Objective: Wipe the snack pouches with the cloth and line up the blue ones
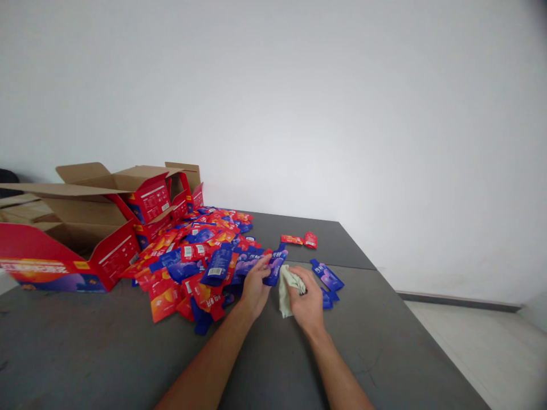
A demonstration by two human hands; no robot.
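Note:
My left hand (pixel 256 287) is closed on a blue pouch (pixel 276 267) with a narrow spout-like end, held at the right edge of a big heap of red and blue pouches (pixel 217 265). Close beside it, my right hand (pixel 308 302) grips a crumpled pale cloth (pixel 285 293), part of which hangs down toward the table. Just right of that hand lies a blue pouch (pixel 328 276), with more blue packaging (pixel 329 299) partly hidden by the hand. Two red pouches (pixel 310 240) rest farther back.
Open red cartons (pixel 115 256) with raised brown flaps stand along the left, some stacked behind others. The dark grey table (pixel 273 364) has its right edge near a pale floor (pixel 465 327). A white wall (pixel 342 114) rises behind.

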